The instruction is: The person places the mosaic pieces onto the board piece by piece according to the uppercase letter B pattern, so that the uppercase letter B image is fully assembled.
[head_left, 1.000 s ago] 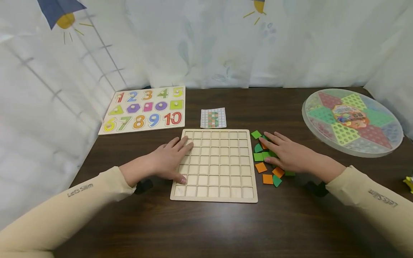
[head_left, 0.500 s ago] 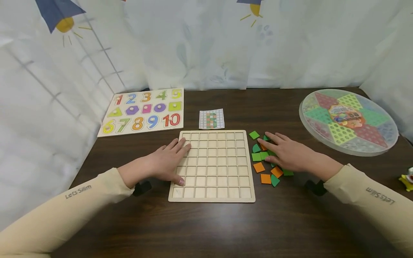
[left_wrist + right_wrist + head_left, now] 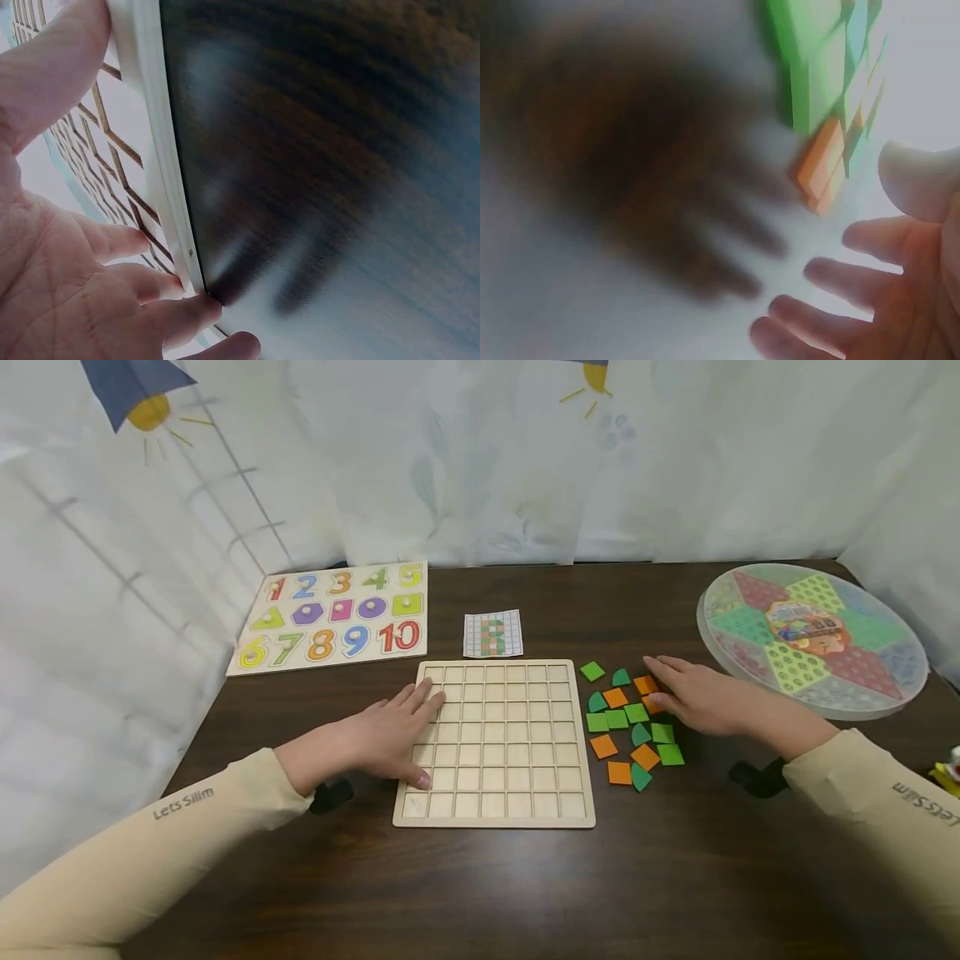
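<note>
A pale wooden grid board [image 3: 495, 743] lies flat on the dark table. My left hand [image 3: 386, 739] rests on its left edge, fingers spread over the outer squares; the left wrist view shows the fingertips along the rim of the board [image 3: 154, 150]. Right of the board lie several green square tiles [image 3: 617, 719], orange square tiles [image 3: 603, 746] and dark green rounded tiles [image 3: 640, 735]. My right hand [image 3: 697, 693] is at their right side with fingers extended, the thumb close to an orange tile [image 3: 645, 685]. In the right wrist view, the right palm [image 3: 922, 300] holds nothing.
A small printed pattern card [image 3: 492, 634] lies behind the board. At the back left is a number-and-shape puzzle [image 3: 333, 618]. A round Chinese checkers board [image 3: 810, 639] lies at the back right. A small yellow object [image 3: 947, 777] shows at the right edge.
My right hand has moved to the right off the tiles, and more of them now show, spread flat. The left hand stays on the board.
</note>
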`<state>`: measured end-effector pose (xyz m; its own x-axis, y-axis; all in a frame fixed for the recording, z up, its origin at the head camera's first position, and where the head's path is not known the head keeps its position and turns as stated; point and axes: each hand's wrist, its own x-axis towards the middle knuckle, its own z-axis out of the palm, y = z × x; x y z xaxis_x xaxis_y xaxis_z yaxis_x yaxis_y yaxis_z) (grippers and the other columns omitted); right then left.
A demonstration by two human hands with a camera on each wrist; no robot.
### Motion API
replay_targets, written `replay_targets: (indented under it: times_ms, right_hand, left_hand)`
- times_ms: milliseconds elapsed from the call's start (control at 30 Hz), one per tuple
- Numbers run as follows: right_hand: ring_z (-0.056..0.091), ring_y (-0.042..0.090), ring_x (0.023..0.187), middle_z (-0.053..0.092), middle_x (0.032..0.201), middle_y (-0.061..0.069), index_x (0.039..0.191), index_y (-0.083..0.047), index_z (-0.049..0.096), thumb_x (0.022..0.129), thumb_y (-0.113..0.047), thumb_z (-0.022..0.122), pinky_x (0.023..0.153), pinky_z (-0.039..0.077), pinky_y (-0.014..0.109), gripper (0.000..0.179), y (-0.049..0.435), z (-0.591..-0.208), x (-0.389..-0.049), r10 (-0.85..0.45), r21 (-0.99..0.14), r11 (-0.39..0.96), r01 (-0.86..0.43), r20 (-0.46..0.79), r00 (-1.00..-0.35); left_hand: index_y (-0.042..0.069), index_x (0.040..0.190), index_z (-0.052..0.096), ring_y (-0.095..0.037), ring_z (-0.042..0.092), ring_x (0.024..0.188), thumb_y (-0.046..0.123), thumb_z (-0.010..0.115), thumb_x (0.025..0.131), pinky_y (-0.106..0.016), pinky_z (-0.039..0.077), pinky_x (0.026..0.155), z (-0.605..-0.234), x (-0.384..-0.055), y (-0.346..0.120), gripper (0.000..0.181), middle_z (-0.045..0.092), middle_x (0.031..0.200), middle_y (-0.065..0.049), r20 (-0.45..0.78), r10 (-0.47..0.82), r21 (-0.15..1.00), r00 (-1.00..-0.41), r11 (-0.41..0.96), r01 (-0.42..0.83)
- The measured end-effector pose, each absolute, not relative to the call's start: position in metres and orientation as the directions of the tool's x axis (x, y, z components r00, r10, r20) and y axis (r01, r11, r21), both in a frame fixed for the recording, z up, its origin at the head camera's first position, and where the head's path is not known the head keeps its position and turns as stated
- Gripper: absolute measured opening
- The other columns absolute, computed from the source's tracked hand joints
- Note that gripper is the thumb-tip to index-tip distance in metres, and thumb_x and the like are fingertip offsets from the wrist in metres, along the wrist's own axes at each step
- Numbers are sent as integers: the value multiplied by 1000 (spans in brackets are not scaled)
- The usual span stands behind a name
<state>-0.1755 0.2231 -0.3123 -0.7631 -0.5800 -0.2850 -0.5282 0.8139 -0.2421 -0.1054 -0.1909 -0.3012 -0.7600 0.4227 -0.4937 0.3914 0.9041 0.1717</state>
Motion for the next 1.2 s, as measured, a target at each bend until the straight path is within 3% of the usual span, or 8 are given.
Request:
replay_targets:
  times_ms: [233, 367, 533, 733, 1200]
  right_hand:
    - [22, 53, 152, 18, 167, 30, 162, 2, 21, 109, -29, 51, 121, 24, 64, 68, 155, -304, -191, -669, -245, 743, -622, -305, -678]
    - [14, 43, 158, 14, 170, 25, 162, 0, 19, 109, -32, 49, 127, 16, 57, 69, 102, -309, -206, -717, -177, 688, -704, -317, -621]
    - [8, 35, 161, 7, 172, 19, 165, -8, 13, 111, -39, 42, 129, 8, 53, 69, 61, -315, -222, -709, -148, 683, -715, -367, -602]
    - [4, 32, 161, 4, 173, 16, 166, -12, 9, 112, -42, 32, 129, 3, 53, 65, 50, -315, -228, -665, -162, 718, -677, -445, -599]
    - [5, 32, 161, 5, 173, 16, 166, -12, 9, 113, -39, 29, 128, 8, 56, 62, 52, -309, -220, -662, -149, 713, -685, -466, -587]
  left_hand:
    - [-1, 163, 11, -51, 8, 156, 52, 82, 83, -69, 28, 117, -304, -105, -192, 120, 0, 170, -29, -490, 426, 195, -760, 904, 381]
    - [-1, 163, 10, -51, 7, 156, 52, 82, 83, -69, 28, 117, -306, -105, -192, 120, -1, 170, -29, -491, 428, 210, -759, 903, 374]
    - [-1, 163, 9, -50, 4, 157, 51, 81, 83, -69, 27, 117, -307, -105, -191, 120, -3, 170, -27, -503, 425, 217, -753, 905, 366]
    - [0, 163, 9, -49, 4, 157, 53, 80, 84, -69, 28, 117, -305, -106, -192, 120, -4, 170, -27, -507, 418, 196, -754, 907, 372]
    - [-1, 163, 10, -50, 5, 157, 52, 81, 83, -69, 28, 117, -304, -105, -191, 120, -2, 170, -27, -507, 420, 200, -753, 907, 372]
